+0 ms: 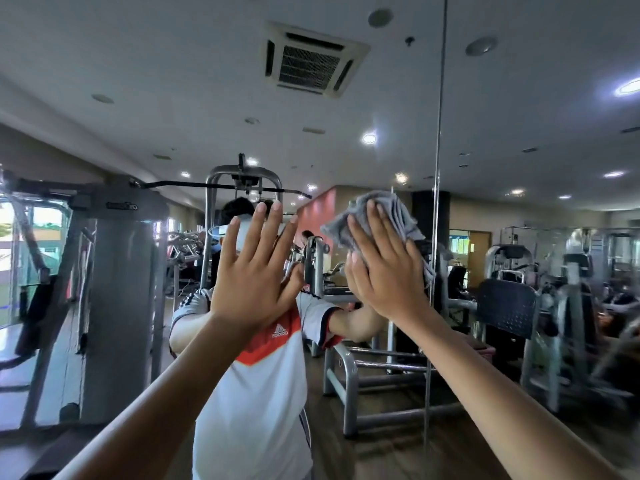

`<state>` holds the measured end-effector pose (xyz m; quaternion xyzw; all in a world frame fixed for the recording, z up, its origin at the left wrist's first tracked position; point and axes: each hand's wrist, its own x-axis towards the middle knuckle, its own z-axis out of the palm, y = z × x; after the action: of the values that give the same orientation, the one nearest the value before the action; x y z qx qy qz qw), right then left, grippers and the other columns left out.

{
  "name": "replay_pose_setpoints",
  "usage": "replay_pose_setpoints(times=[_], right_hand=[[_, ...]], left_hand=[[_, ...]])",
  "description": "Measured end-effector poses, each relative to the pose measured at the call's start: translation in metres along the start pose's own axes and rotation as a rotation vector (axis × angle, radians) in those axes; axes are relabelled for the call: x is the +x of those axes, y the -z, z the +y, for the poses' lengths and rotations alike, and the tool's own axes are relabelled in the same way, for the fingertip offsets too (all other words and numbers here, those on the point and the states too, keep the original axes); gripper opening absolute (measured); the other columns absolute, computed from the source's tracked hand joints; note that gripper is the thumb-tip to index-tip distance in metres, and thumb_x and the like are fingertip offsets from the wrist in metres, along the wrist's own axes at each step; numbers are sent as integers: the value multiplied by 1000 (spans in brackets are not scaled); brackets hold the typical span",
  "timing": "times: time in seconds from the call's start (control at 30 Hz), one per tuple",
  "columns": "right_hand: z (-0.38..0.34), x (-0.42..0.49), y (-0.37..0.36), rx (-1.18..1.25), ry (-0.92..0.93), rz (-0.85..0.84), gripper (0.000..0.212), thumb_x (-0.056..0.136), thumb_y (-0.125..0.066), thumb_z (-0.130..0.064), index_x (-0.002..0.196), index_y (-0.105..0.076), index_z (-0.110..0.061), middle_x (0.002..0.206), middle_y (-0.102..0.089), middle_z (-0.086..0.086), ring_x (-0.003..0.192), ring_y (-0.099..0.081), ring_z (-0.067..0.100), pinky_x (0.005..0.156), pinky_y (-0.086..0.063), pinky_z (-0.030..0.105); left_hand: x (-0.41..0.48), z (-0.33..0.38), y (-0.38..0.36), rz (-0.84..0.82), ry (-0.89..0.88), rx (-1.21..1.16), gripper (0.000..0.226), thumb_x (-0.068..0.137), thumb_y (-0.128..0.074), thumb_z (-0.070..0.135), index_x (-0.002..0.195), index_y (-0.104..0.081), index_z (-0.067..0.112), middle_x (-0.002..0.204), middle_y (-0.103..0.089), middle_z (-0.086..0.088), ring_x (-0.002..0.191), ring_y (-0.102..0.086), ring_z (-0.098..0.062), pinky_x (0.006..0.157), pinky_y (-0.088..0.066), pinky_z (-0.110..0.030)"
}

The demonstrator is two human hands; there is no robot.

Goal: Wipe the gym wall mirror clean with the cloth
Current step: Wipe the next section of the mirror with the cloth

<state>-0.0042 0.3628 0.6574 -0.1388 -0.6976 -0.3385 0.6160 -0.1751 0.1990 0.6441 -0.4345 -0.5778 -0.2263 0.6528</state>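
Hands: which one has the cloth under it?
The right hand, pressing the grey cloth flat against the mirror; the left hand is bare, fingers spread.

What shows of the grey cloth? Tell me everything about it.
The grey cloth looks like soft woven fabric, crumpled into layered folds. It lies pressed against the wall mirror under the right hand, whose straight fingers cover its middle. Its top and right edges stick out past the fingers, and a corner hangs down close to the mirror's vertical seam.
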Motion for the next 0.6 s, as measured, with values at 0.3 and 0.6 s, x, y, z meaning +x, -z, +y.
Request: replay_pose_setpoints(times=[0.3, 0.6], right_hand=[[34, 81, -1, 61, -626, 36, 58, 100, -20, -34, 156, -27, -18, 164, -18, 11, 153, -13, 21, 119, -17, 40], [6, 24, -2, 32, 58, -19, 52, 106, -26, -35, 155, -32, -18, 163, -25, 9, 151, -24, 23, 120, -26, 45]], left_hand=[[0, 5, 1, -50, 3, 66, 68, 103, -20, 48, 156, -30, 6, 164, -18, -19, 153, -13, -35, 120, -18, -61], [12, -7, 15, -106, -24, 28, 68, 96, -32, 51, 147, -48, 9, 153, -44, -18, 143, -40, -34, 111, -29, -56]])
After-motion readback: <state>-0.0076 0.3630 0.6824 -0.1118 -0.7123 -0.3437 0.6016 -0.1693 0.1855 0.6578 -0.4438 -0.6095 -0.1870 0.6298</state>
